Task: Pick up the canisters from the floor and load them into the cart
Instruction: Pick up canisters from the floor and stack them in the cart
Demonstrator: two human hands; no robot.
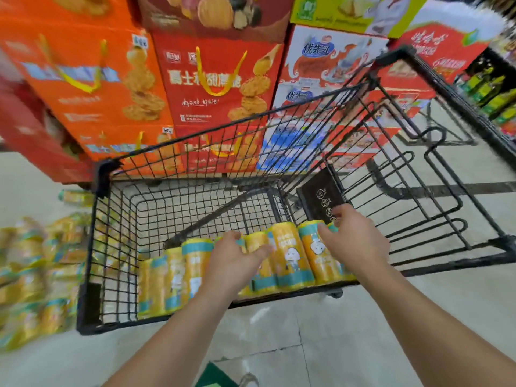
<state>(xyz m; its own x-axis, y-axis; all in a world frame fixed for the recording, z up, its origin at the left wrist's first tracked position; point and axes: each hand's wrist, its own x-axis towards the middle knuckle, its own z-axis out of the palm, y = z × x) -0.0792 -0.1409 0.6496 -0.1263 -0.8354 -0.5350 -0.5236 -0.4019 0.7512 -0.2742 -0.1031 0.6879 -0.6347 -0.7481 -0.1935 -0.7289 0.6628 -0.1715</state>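
A black wire cart point(178, 152) stands in front of me. Several yellow canisters with teal bands point(287, 255) lie side by side along its near wall. My left hand point(237, 261) reaches into the cart and rests on the middle of that row, fingers spread over a canister point(255, 243). My right hand point(351, 241) is at the row's right end, fingers curled around the top of the rightmost canister point(315, 247). More of the same canisters point(30, 277) lie in a blurred heap on the floor left of the cart.
Stacked orange and red gift boxes point(220, 79) form a wall right behind the cart. The cart's folding child seat with a black flap point(321, 196) is at the right. Pale tiled floor point(279, 331) lies below me; shelves of green bottles point(491, 90) stand at far right.
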